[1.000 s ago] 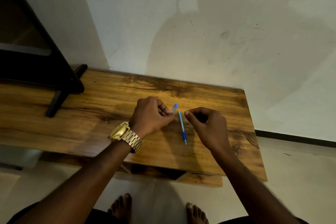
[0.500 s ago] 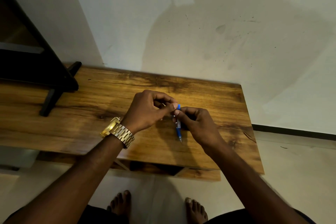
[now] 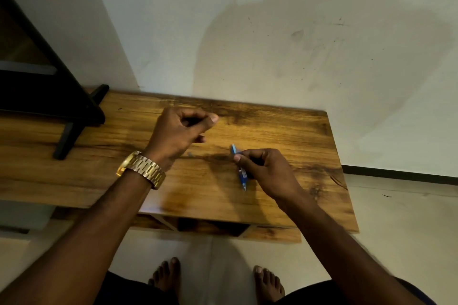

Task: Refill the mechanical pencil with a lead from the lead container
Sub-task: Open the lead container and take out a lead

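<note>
My right hand grips a blue mechanical pencil just above the wooden table. The pencil's tip points toward me and its blue top end sticks out past my fingers. My left hand hovers up and to the left of the pencil, well apart from it. Its thumb and forefinger are pinched together, and I see nothing between them. A small greyish thing lies blurred on the table below my left hand; I cannot tell what it is. I cannot make out the lead container anywhere.
A black stand with a foot occupies the table's left end. A white wall rises right behind the table. The table's right edge drops to a pale floor, where my bare feet show below the front edge.
My left hand has pulled away from the pencil's top, up and to the left, with its fingers pinched. My right hand still holds the pencil, in nearly the same spot.
</note>
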{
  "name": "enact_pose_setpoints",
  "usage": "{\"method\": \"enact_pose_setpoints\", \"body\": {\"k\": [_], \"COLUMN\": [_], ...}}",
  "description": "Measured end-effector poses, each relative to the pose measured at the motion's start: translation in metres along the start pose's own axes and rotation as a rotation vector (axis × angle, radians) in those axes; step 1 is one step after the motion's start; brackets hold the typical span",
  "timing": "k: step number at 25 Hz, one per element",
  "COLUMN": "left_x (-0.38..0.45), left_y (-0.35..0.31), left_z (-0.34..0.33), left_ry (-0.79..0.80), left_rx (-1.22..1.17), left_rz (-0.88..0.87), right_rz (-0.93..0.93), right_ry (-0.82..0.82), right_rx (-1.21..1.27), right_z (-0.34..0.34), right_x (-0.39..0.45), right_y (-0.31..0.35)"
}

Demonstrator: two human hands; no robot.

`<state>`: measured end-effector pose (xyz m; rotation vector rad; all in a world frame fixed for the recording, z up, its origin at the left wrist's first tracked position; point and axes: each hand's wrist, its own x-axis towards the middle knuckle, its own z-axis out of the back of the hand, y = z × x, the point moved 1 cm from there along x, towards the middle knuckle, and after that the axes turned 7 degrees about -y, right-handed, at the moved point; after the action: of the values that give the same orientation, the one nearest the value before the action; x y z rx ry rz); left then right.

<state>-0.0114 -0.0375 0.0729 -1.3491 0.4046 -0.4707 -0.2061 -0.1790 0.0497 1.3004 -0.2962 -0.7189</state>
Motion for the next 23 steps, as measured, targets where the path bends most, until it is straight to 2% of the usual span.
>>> {"method": "enact_pose_setpoints", "body": {"k": [2,4,8,12,14,15,16,17,18,19,20,21,23], "left_x": [0.01,0.012,0.012,0.01,0.009,0.009,0.008,0.005,-0.003,-0.013,-0.024,-0.034,-0.051], "left_y": [0.011,0.02,0.029,0.033,0.028,0.024,0.021,0.017,0.013,0.01,0.01,0.011,0.014], "left_z": [0.016,0.012,-0.013,-0.016,-0.015,-0.015,-0.014,-0.015,-0.019,-0.027,-0.036,-0.044,-0.06], "left_ry": [-0.059,-0.044,0.051,0.001,-0.006,-0.028,-0.075,-0.105,-0.086,-0.027,0.048,0.106,0.213], "left_rx": [0.354,0.672,0.812,0.803,0.773,0.7,0.524,0.195,-0.243,-0.656,-0.948,-1.107,-1.215], "left_rz": [-0.09,-0.168,-0.138,-0.018,-0.03,-0.028,0.031,0.171,0.336,0.465,0.544,0.592,0.626], "right_rz": [-0.04,-0.093,-0.205,-0.28,-0.273,-0.249,-0.216,-0.178,-0.136,-0.091,-0.039,0.02,0.13], "right_ry": [-0.096,-0.176,-0.217,-0.238,-0.283,-0.308,-0.324,-0.325,-0.305,-0.268,-0.223,-0.179,-0.119], "right_rx": [0.094,0.169,0.296,0.416,0.446,0.447,0.455,0.478,0.507,0.518,0.496,0.446,0.302], "right_z": [0.004,0.007,0.009,0.009,0.01,0.011,0.012,0.012,0.012,0.012,0.01,0.008,0.002], "right_x": [0.003,0.009,0.014,0.014,0.012,0.011,0.009,0.007,0.003,-0.002,-0.008,-0.015,-0.026], "right_y": [-0.003,-0.005,-0.009,-0.008,-0.005,-0.001,0.005,0.011,0.019,0.026,0.033,0.038,0.047]}}
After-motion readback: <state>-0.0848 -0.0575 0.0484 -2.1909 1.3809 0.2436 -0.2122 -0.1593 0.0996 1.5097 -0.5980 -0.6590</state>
